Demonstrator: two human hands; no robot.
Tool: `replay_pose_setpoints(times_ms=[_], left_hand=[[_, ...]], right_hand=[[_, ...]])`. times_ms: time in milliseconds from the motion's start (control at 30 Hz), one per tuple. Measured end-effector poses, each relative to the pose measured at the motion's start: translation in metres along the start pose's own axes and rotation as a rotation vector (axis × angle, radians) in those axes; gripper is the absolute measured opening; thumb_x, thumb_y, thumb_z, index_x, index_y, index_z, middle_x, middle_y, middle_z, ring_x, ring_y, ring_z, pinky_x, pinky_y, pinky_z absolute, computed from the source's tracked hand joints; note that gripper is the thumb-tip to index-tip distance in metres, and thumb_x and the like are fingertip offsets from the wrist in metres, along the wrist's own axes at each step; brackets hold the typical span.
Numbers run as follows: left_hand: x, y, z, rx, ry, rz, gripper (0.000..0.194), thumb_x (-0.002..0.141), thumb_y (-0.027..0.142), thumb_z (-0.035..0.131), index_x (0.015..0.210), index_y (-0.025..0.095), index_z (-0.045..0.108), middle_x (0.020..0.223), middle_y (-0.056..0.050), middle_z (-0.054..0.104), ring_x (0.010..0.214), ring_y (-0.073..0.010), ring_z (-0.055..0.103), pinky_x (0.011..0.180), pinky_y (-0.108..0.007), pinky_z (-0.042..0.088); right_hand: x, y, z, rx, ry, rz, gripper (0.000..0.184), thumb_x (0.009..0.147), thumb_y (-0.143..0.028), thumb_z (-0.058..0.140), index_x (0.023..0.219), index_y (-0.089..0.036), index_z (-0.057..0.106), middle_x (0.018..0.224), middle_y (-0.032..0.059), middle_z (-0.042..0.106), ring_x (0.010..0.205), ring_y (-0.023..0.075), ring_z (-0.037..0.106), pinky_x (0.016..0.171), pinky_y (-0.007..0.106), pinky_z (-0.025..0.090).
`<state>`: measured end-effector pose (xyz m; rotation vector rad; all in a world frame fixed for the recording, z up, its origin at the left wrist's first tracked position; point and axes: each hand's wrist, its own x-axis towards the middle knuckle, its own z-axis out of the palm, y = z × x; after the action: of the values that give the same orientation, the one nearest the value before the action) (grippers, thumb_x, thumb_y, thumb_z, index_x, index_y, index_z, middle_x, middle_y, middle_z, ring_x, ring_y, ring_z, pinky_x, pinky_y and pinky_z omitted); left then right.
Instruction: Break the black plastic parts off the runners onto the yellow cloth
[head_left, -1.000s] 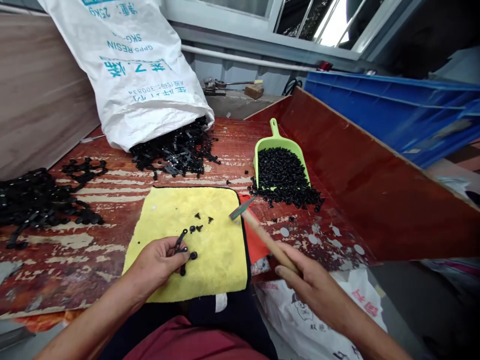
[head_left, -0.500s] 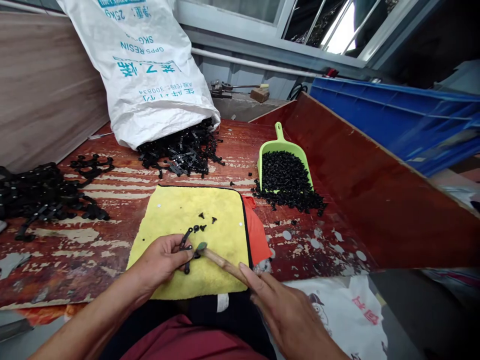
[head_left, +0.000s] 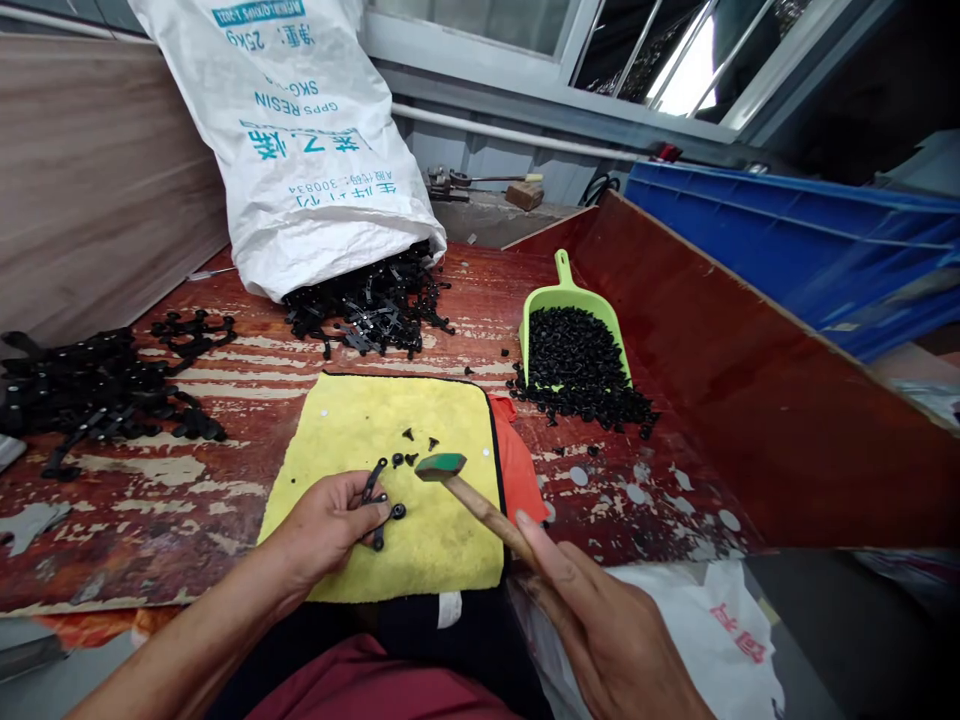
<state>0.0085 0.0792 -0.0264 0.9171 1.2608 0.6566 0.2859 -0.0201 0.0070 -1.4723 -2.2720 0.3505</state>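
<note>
My left hand (head_left: 334,525) pinches a black plastic bracket (head_left: 373,487) with several short arms over the yellow cloth (head_left: 450,540). At the bracket's right end sits a round black piece (head_left: 398,511). My right hand (head_left: 592,620) is wrapped round the wooden handle of a small hammer (head_left: 440,466) with a green head. That head is raised above the cloth, apart from the bracket and up to its right. Just beyond the bracket lie several small black plugs (head_left: 433,443) on the cloth.
A light green dustpan (head_left: 563,272) full of small black plugs stands at the right. Black brackets spill from a white woven sack (head_left: 330,200) at the back; another pile of brackets (head_left: 97,390) lies left. A reddish board (head_left: 712,390) and a blue crate (head_left: 795,240) border the right.
The hammer head has lifted off the round piece at the bracket's end, moving up and right. My left hand keeps its hold on the bracket.
</note>
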Motion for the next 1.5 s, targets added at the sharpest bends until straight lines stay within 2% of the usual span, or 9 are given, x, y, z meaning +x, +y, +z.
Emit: replay_pose_setpoints(times_ms=[200, 333, 533, 733, 833, 933, 1100, 1267, 1500], left_hand=[[-0.002, 0.003, 0.003, 0.01, -0.005, 0.022, 0.023, 0.063, 0.033, 0.074, 0.065, 0.019, 0.056, 0.053, 0.008, 0.048, 0.041, -0.0054, 0.033, 0.041, -0.019, 0.023], [-0.003, 0.001, 0.004, 0.006, 0.008, 0.052, 0.022, 0.064, 0.032, 0.074, 0.068, 0.018, 0.059, 0.054, 0.009, 0.046, 0.041, -0.0041, 0.03, 0.041, -0.018, 0.023], [-0.002, -0.003, 0.003, 0.012, 0.013, -0.027, 0.025, 0.066, 0.038, 0.074, 0.071, 0.02, 0.057, 0.049, 0.009, 0.049, 0.032, -0.0011, 0.014, 0.037, -0.021, 0.008], [-0.001, -0.008, 0.0, 0.017, 0.035, -0.017, 0.029, 0.065, 0.041, 0.076, 0.073, 0.019, 0.058, 0.05, 0.009, 0.05, 0.033, -0.0005, 0.011, 0.036, -0.022, 0.004], [-0.001, -0.007, 0.001, 0.03, 0.038, -0.022, 0.029, 0.064, 0.041, 0.076, 0.07, 0.02, 0.056, 0.05, 0.009, 0.049, 0.032, -0.0009, 0.015, 0.036, -0.021, 0.004], [-0.003, -0.002, 0.004, 0.045, 0.051, -0.035, 0.032, 0.062, 0.042, 0.077, 0.069, 0.02, 0.055, 0.049, 0.009, 0.049, 0.032, -0.0013, 0.018, 0.035, -0.02, 0.005], [-0.007, 0.009, 0.002, 0.002, 0.008, -0.08, 0.04, 0.06, 0.047, 0.08, 0.072, 0.019, 0.055, 0.05, 0.009, 0.05, 0.031, -0.0002, 0.017, 0.035, -0.019, 0.006], [-0.009, 0.012, -0.011, -0.155, -0.074, -0.115, 0.038, 0.068, 0.044, 0.081, 0.083, 0.017, 0.058, 0.053, 0.009, 0.052, 0.034, 0.0015, 0.013, 0.036, -0.017, 0.007], [-0.013, 0.012, -0.016, -0.276, -0.058, -0.179, 0.035, 0.067, 0.037, 0.087, 0.084, 0.015, 0.065, 0.051, 0.01, 0.048, 0.037, 0.0021, 0.011, 0.035, -0.014, 0.012]], right_hand=[[-0.002, -0.001, 0.005, -0.098, -0.063, -0.068, 0.063, 0.1, -0.017, 0.036, 0.159, -0.029, 0.015, 0.089, 0.0063, 0.07, 0.062, 0.018, 0.067, 0.052, 0.024, 0.053], [-0.004, -0.001, 0.0, -0.032, -0.04, -0.003, 0.063, 0.1, -0.017, 0.037, 0.158, -0.031, 0.017, 0.097, 0.0077, 0.071, 0.072, 0.0188, 0.069, 0.062, 0.026, 0.057], [-0.004, -0.003, 0.01, -0.048, -0.076, -0.042, 0.066, 0.098, -0.015, 0.038, 0.158, -0.03, 0.017, 0.088, 0.0054, 0.07, 0.063, 0.019, 0.068, 0.054, 0.026, 0.056], [-0.002, -0.001, 0.015, -0.012, -0.033, -0.005, 0.063, 0.099, -0.016, 0.039, 0.158, -0.029, 0.02, 0.106, 0.009, 0.072, 0.077, 0.0193, 0.072, 0.067, 0.027, 0.059], [-0.002, -0.001, 0.02, -0.063, -0.116, 0.029, 0.059, 0.098, -0.016, 0.036, 0.155, -0.028, 0.031, 0.099, 0.0078, 0.072, 0.07, 0.0205, 0.071, 0.062, 0.03, 0.06], [0.0, 0.001, 0.017, 0.056, -0.16, 0.11, 0.056, 0.099, -0.017, 0.036, 0.153, -0.031, 0.033, 0.112, 0.0063, 0.071, 0.089, 0.0196, 0.072, 0.075, 0.03, 0.06], [0.013, 0.033, 0.003, -0.024, 0.029, 0.263, 0.05, 0.101, -0.027, 0.04, 0.151, -0.029, 0.037, 0.138, 0.0079, 0.059, 0.121, 0.0232, 0.061, 0.094, 0.036, 0.054], [0.032, 0.07, 0.009, -0.199, 0.026, 0.328, 0.038, 0.097, -0.021, 0.044, 0.132, -0.02, 0.057, 0.118, 0.0116, 0.066, 0.106, 0.0262, 0.061, 0.088, 0.04, 0.051], [0.064, 0.005, 0.031, -0.005, 0.164, 0.151, 0.017, 0.096, -0.019, 0.053, 0.098, -0.022, 0.07, 0.091, 0.0047, 0.064, 0.09, 0.0213, 0.053, 0.084, 0.037, 0.036]])
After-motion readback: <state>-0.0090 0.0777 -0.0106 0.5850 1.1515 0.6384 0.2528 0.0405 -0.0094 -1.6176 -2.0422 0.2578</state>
